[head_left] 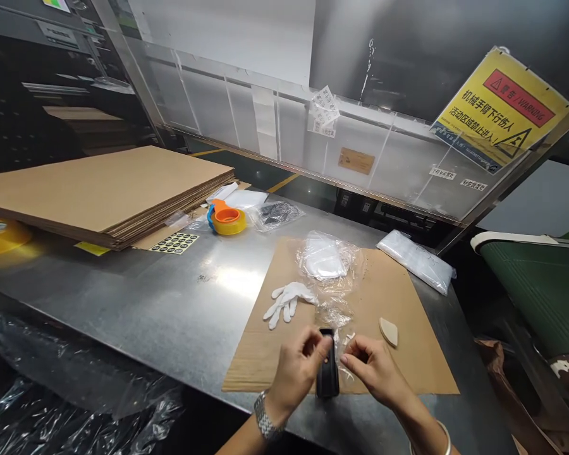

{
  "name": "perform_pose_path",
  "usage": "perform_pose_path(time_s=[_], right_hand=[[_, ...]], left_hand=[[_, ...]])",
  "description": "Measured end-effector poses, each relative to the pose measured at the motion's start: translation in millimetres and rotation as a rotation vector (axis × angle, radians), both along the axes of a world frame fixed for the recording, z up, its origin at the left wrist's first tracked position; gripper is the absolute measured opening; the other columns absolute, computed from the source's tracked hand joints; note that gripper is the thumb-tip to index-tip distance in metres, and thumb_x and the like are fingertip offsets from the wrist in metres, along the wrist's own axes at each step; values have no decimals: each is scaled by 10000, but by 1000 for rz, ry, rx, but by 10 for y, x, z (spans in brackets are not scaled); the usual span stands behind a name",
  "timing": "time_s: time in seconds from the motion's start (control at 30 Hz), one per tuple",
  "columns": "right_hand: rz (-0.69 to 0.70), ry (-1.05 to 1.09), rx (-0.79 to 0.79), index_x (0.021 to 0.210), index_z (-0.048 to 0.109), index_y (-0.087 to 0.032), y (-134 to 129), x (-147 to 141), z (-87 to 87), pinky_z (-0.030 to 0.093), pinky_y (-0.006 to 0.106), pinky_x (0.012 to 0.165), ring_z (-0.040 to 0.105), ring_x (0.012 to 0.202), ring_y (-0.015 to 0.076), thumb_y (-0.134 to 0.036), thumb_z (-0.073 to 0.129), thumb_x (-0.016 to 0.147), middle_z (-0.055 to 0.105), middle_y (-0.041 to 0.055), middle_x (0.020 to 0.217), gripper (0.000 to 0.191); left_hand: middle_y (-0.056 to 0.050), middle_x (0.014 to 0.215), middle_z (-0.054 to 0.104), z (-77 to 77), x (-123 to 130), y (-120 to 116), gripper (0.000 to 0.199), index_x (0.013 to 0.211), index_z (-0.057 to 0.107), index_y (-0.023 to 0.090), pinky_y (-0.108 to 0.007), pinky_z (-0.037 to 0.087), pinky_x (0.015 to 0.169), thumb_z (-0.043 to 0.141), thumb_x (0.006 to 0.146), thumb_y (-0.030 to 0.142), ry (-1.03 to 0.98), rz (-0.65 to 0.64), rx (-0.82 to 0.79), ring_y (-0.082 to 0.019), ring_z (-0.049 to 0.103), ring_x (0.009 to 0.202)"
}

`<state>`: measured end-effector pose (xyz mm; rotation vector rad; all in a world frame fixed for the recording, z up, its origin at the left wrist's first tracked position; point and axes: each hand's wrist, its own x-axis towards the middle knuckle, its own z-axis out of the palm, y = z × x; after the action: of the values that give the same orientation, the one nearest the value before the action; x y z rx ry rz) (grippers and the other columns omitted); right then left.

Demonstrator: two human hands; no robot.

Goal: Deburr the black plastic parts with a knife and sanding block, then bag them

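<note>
Nearest, left hand [301,363]: over the near edge of the cardboard sheet [251,366], fingers curled in and thumb close to the forefinger; whether it grips anything cannot be told.
Right hand [377,366]: over the same edge, further right, thumb and forefinger drawn almost together; a hold on anything cannot be made out.
Black tray [329,382]: long and narrow, at the middle of the sheet's near edge, between the hands; partly covered by the left fingers, so its contents are unclear.
White bits [348,374]: small, on the sheet beside the tray, near the right fingertips.
Beige piece [388,332]: flat, on the sheet's right half.
White glove [287,301]: flat on the sheet's left half, fingers spread.
Clear bag [354,268]: at the sheet's far edge, crumpled, with flat white contents [324,258] showing through.
Long clear packet [416,260]: just beyond the sheet's far right corner, whitish inside.
Tape roll [230,221]: yellow, in an orange and blue holder, beyond the sheet to its left.
Small clear bag [275,215]: beyond the sheet's far left corner, something dark inside.
Cardboard stack [123,183]: well left of the sheet, flat panels piled.
</note>
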<state>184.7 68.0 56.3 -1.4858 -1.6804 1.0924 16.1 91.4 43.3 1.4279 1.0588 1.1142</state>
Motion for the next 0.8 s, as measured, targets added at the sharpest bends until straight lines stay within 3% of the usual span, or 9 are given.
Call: perform_pose_path(time_s=[0.1,0.27,0.4,0.5,0.57,0.63,0.7,0.8], right_hand=[[8,-88,80,580,467,-170,-53,-86,-3,251,228,531,376,568,99,-221,593,750,453,-36,577,217],[-16,-133,136,607,394,-187,-16,-85,-72,268,203,492,350,531,86,-290,541,808,376,-56,558,269],[-31,-186,223,659,396,-193,51,-110,-100,314,214,544,390,582,102,-281,469,850,404,-36,615,222],[95,-233,269,664,446,-194,88,-200,-86,348,225,625,455,672,124,-249,508,815,488,-13,677,172],[125,-271,279,682,479,-199,108,-236,-99,361,233,661,479,714,137,-248,497,815,522,-1,707,143],[66,-324,270,763,515,-202,105,-228,-161,368,251,696,499,759,155,-262,458,836,551,23,765,110],[-42,-393,229,839,526,-194,56,-191,-284,370,274,679,517,744,174,-299,427,854,569,49,784,145],[-153,-498,123,745,527,-184,-104,-141,-547,339,279,569,522,605,196,-350,504,800,551,48,628,176]], left_hand=[[27,573,471,-77,101,-120,293,668,526,160,-217,351,499,557,767,434,-40,-169,-135,-100,427,525],[50,512,387,-357,169,-161,335,617,395,193,-220,356,444,358,865,415,19,83,-122,-94,387,450],[-24,681,513,-476,93,-178,194,720,511,168,-294,409,597,476,819,331,200,282,50,-166,496,646],[-74,913,568,-476,19,-147,169,923,601,194,-362,378,775,522,791,264,342,309,237,-224,494,881],[-46,821,582,-485,-48,-80,168,892,647,232,-350,361,769,506,801,233,430,269,330,-206,497,821],[-36,720,559,-523,-136,7,199,861,672,238,-341,352,726,484,809,200,520,274,372,-193,480,734],[-62,745,543,-588,-235,79,248,908,674,212,-359,338,724,453,810,158,608,348,369,-212,460,753],[-91,802,537,-697,-345,96,276,963,665,191,-381,324,723,460,788,132,724,404,329,-242,440,794]])
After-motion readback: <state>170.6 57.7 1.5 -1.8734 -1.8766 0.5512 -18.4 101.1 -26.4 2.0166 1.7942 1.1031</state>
